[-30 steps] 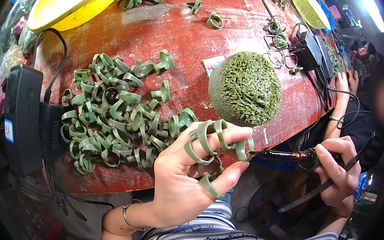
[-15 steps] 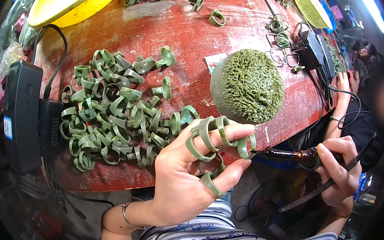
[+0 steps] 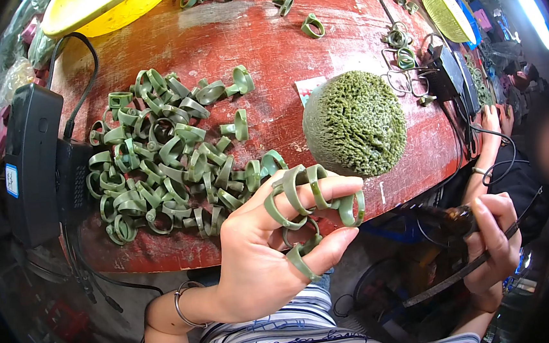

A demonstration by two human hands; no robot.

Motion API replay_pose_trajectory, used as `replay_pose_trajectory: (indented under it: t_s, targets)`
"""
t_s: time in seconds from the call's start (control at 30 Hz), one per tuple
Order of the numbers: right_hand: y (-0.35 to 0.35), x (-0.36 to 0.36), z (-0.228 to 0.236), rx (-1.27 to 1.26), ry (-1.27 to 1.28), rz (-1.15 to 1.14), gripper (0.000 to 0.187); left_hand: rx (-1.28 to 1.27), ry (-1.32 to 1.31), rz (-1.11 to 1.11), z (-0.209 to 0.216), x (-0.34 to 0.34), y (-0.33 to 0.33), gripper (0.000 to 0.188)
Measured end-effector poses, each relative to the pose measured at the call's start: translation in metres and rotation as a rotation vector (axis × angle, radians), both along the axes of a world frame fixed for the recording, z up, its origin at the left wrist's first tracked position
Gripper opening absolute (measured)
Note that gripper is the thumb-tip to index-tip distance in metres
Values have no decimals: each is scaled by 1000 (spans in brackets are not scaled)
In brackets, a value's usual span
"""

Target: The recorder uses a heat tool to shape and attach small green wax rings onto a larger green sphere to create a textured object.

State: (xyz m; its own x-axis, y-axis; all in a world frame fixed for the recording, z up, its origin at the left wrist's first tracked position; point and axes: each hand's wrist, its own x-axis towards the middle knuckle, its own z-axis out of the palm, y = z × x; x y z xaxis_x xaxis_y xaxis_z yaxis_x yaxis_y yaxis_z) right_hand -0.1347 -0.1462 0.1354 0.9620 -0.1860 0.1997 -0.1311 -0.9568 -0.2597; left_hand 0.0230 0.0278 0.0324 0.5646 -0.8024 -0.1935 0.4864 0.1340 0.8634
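Note:
My left hand [image 3: 255, 257] is half curled, with several green rings round its fingers and one on the thumb. One green ring [image 3: 352, 210] sits at the index fingertip, just above the thumb tip. My right hand [image 3: 494, 238] grips a pen-like tool with a dark brown, glossy shaft [image 3: 455, 219], blurred by motion, its tip apart from the rings. A long thin grey strip [image 3: 448, 289] with a rough surface also passes through the right hand. Left of my left hand a pile of similar green rings [image 3: 170, 154] lies on the red table [image 3: 252, 51].
A round green block [image 3: 364, 122] with a pitted top stands on the table. A black box [image 3: 35, 164] with cables is at the left edge, a yellow basin [image 3: 101, 11] behind it. Black adapters [image 3: 450, 70], cords and another person's arm [image 3: 483, 161] are at the right.
My right hand has moved a little to the right, drawing the tool's tip away from the ring at my left fingertips. The left hand has kept its place.

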Motion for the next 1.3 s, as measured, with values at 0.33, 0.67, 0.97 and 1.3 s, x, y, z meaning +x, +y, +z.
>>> replay_pose_trajectory:
  t_s: [0.33, 0.67, 0.97, 1.3]
  targets:
    - [-4, -1, -38, 274, -18, -233, 37, 26, -73, 41, -2, -1, 3, 41]
    - [4, -16, -87, 304, 70, -366, 21, 99, -576, 244, -12, -7, -7, 39]
    - [4, -26, -118, 381, -103, -297, 40, 62, -930, 357, -28, -10, -16, 39]
    - [16, -17, -140, 395, -150, -161, 45, 114, -1025, 423, -30, -9, -16, 32]
